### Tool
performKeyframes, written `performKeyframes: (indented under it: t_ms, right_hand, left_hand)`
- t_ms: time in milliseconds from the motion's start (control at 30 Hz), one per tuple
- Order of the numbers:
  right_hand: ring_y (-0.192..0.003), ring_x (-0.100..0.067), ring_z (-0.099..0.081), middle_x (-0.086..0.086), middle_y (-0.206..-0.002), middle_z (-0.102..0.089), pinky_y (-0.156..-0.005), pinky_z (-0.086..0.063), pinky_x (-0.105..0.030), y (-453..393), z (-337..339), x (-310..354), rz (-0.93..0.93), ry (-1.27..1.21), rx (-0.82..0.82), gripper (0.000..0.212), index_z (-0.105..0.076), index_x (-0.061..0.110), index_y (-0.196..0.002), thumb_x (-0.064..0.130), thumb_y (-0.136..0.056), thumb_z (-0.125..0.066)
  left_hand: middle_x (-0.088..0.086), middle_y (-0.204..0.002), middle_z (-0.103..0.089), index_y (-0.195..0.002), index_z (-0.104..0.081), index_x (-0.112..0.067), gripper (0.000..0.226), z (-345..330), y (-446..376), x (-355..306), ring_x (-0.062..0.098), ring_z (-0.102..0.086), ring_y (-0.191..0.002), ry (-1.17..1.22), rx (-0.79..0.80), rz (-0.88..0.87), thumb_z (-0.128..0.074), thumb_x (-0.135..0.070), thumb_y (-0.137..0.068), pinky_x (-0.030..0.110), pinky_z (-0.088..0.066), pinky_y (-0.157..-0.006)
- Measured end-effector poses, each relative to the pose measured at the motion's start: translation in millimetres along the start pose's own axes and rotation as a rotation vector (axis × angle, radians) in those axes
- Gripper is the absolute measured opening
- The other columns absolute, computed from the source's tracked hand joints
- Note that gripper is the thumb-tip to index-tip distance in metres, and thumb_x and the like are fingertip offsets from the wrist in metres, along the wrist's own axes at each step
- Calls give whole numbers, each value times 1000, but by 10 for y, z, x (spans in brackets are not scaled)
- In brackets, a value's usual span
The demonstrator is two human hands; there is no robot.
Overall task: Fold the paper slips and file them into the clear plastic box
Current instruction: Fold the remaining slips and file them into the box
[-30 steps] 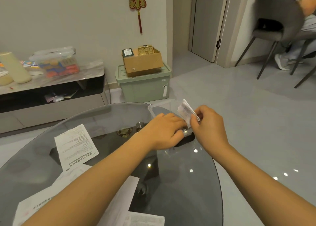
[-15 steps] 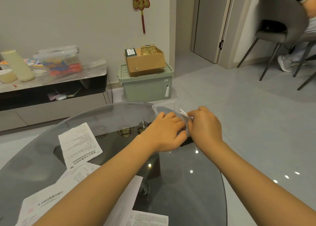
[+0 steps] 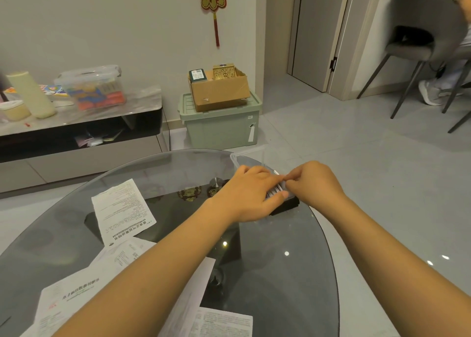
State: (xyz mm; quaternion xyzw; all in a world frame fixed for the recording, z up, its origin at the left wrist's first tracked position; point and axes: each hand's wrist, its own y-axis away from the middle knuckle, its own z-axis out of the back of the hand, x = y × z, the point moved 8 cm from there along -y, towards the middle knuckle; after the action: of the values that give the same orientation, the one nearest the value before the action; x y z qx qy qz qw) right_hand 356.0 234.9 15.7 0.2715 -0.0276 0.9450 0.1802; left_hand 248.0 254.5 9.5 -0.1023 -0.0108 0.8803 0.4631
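Both hands (image 3: 280,188) pinch folded slips (image 3: 275,191) inside clear box (image 3: 244,155) at glass table (image 3: 318,273) far edge.

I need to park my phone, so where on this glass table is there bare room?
The near right of the glass table is bare, between the right forearm and the rim. Another bare strip lies along the far left rim, beyond the unfolded slip. The near left is crowded with overlapping papers, and both hands work at the clear plastic box at the far edge.

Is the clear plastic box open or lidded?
Open: the clear plastic box shows a bare rim, no lid, and both hands reach inside.
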Motion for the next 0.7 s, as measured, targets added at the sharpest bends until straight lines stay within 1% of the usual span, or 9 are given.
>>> performKeyframes:
  t_ms: [100,167,200,267,333,467,567,633,700]
  right_hand:
    - [-79,-26,-60,-4,-77,-63,-67,-47,-30,53,40,-32,-6,-91,-40,14,-67,13,-83,12,-83,-54]
    - [-81,-21,-56,0,-84,-58,-69,-43,-28,57,87,-71,-9,-130,-82,8,-58,16,-85,11,-85,-52]
    - [-84,-20,-54,1,-89,-56,-70,-42,-28,54,106,-98,-9,-171,-93,9,-56,17,-89,10,-85,-51]
    - [-86,-17,-52,1,-95,-55,-71,-40,-27,60,105,-140,-6,-256,-75,13,-55,17,-94,8,-87,-49]
    - [-87,-15,-51,0,-99,-56,-72,-40,-26,75,94,-154,16,-295,-56,16,-56,17,-97,6,-89,-47]
    - [-92,-14,-51,-2,-112,-54,-78,-41,-25,126,101,-104,92,-273,-78,20,-59,17,-106,8,-90,-49]
    - [-98,-19,-54,-5,-120,-50,-80,-42,-26,273,186,-94,136,-227,-115,24,-59,18,-111,9,-90,-50]
    - [-96,-20,-55,-5,-120,-49,-79,-42,-25,369,220,-71,164,-198,-137,25,-59,18,-112,10,-90,-50]
    - [-88,-17,-54,-4,-118,-50,-77,-42,-25,490,254,-17,211,-197,-147,23,-60,18,-111,11,-90,-52]
  left_hand:
    - [-6,-142,-45,-141,-41,-30,62,-40,-12,8,14,-30,-132,-78,37,-1,-16,-56,-91,34,-19,-106]
    - [-8,-146,-39,-141,-39,-34,57,-70,-25,8,16,-25,-133,-128,83,5,-16,-58,-95,35,-19,-107]
    - [-8,-148,-36,-141,-38,-36,54,-77,-36,14,17,-23,-134,-143,112,16,-17,-57,-96,35,-18,-107]
    - [-8,-149,-33,-142,-36,-38,53,-77,-48,16,18,-22,-135,-152,148,36,-16,-57,-97,36,-17,-109]
    - [-8,-149,-33,-142,-36,-39,52,-72,-39,0,17,-22,-136,-156,139,42,-17,-57,-96,36,-17,-109]
    - [-6,-151,-31,-145,-32,-33,55,-36,35,1,15,-21,-139,-109,46,76,-20,-56,-96,38,-10,-114]
    - [-5,-152,-30,-144,-34,-29,64,93,147,-119,12,-21,-139,-63,-61,116,-14,-56,-91,38,-5,-115]
    - [-5,-150,-32,-142,-38,-28,63,190,257,-193,11,-22,-138,-33,-132,145,-13,-55,-91,36,-4,-115]
    - [-6,-148,-34,-141,-40,-28,63,268,417,-278,10,-24,-136,-24,-181,171,-13,-56,-91,34,-3,-114]
